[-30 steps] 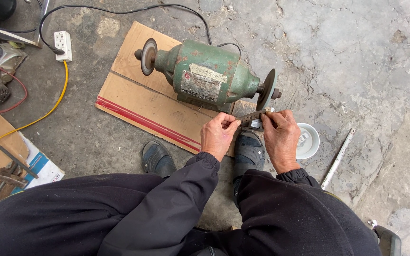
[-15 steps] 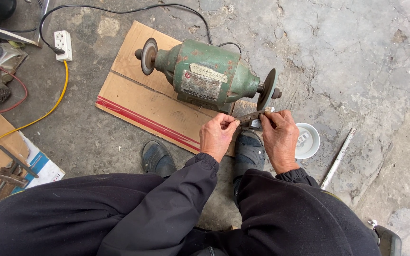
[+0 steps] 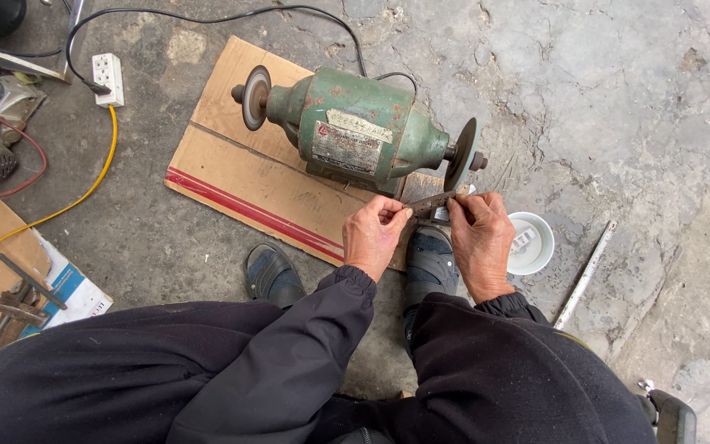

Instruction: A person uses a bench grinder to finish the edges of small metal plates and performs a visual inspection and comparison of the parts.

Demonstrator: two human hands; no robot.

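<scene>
The left hand [image 3: 374,234] and right hand [image 3: 480,238] are each pinching, fingers clamped, one end of a thin flat metal strip [image 3: 431,201], pressing it against the dark round wheel [image 3: 463,154] of a rusty green bench grinder [image 3: 353,134] sitting on creased cardboard [image 3: 240,173] over cracked concrete floor [image 3: 618,90].

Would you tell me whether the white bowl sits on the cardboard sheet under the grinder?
No, the white bowl rests on bare concrete to the right of the right hand, off the cardboard sheet.
</scene>
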